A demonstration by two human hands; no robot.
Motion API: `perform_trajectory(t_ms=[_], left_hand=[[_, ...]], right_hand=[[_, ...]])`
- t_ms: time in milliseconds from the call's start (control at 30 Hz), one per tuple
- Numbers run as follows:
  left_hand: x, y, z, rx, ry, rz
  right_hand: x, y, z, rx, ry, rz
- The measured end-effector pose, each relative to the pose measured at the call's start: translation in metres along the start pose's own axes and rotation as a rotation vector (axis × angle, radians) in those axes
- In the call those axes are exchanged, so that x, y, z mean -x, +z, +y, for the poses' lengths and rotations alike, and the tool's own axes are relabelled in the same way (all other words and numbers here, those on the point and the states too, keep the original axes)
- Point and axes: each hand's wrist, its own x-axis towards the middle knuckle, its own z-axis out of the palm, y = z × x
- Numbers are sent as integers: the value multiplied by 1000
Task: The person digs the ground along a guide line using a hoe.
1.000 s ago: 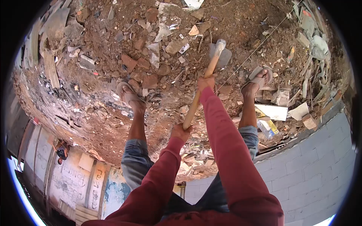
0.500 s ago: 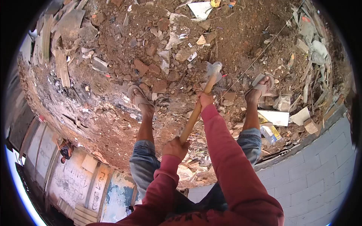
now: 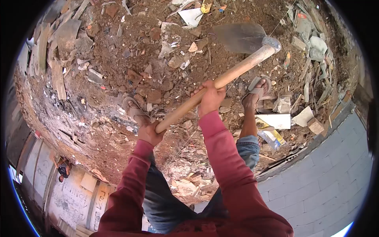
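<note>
A hoe with a long wooden handle and a broad metal blade hangs across the view, its head at the upper right. Wrapped round the butt end of the handle is my left hand. Farther up, near the middle of the handle, my right hand grips it with closed fingers. Under the tool lies reddish-brown soil mixed with broken brick and stones. The blade looks raised and large, and its left edge is over the dirt.
My sandalled feet stand apart in the rubble. A grey block wall runs along the lower right. Wood scraps lie at the left, white board pieces at the right. Another person is far off at lower left.
The hoe has come up off the ground and swung to the right, its blade now showing broadly. My left hand has moved left, and the handle lies at a flatter slant.
</note>
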Motion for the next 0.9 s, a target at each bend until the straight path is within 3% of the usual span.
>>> perform_trajectory(t_ms=[67, 100, 167, 267, 333, 367, 533, 600, 733, 767, 833, 900], left_hand=[[-57, 53, 68, 134, -102, -116], [-75, 89, 85, 185, -63, -53], [-94, 118, 115, 392, -194, -213], [-72, 153, 103, 404, -363, -295], [-43, 161, 73, 335, -465, -250], [-32, 162, 53, 301, -474, -262], [-25, 126, 47, 221, -430, -331], [-9, 121, 67, 136, -472, -489], [78, 145, 85, 273, -653, -486], [88, 141, 86, 270, -657, -492], [104, 134, 82, 286, -746, -483], [98, 137, 65, 287, -664, -444]], right_hand=[[-85, -15, -32, 168, -147, 127], [-123, -21, -41, 267, -168, 180], [-176, -36, -38, 430, -156, 176], [-214, -68, 34, 670, -112, 207], [-186, -70, 83, 734, -314, 247], [-177, -70, 96, 728, -306, 255], [-173, -108, 112, 517, 40, 355], [-163, -136, 118, 468, 171, 313], [-94, -146, 138, 798, 389, 203], [-76, -144, 143, 799, 396, 205], [-51, -147, 152, 1128, 82, 237], [-59, -148, 153, 970, 83, 283]])
